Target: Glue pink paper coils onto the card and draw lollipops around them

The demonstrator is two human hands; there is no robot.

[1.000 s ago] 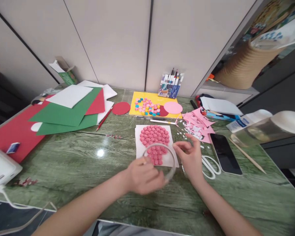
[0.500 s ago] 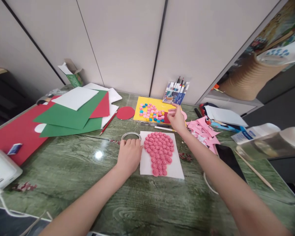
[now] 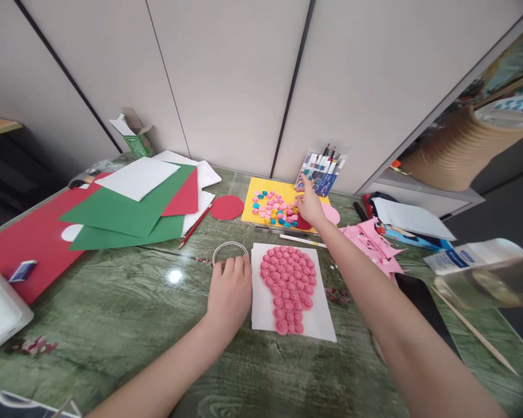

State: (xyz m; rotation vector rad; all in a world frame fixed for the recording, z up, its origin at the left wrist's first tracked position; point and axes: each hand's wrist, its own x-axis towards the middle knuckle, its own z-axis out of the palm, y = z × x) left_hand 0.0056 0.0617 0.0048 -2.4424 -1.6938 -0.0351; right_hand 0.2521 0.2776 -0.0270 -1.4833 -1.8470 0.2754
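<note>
My left hand (image 3: pixel 230 290) rests on the table with its fingers curled over the near edge of a pale ring (image 3: pixel 230 246), which looks like a roll of tape. Just right of it lies a white sheet (image 3: pixel 264 313) covered with a cluster of pink coiled rosettes (image 3: pixel 287 278). My right hand (image 3: pixel 309 203) reaches over a yellow sheet (image 3: pixel 250 203), fingers apart and nothing seen in them. Small pink, blue and yellow pieces (image 3: pixel 276 206) lie on that sheet beside the fingertips. Under the hand, a dark red piece (image 3: pixel 304 223) is partly hidden.
Green sheets (image 3: pixel 113 203), a red circle (image 3: pixel 226 207) and a red pencil (image 3: pixel 195 226) lie left. A marker pack (image 3: pixel 325 174) leans on the back panel. Pink scraps (image 3: pixel 372 244), a phone (image 3: pixel 425 307), a wooden stick (image 3: pixel 475 331) and a bottle (image 3: pixel 488 281) lie right.
My right hand has shifted left over the yellow sheet, nearer the small coloured pieces, and its index finger points up more. The left hand stays at the ring. The view has tilted slightly.
</note>
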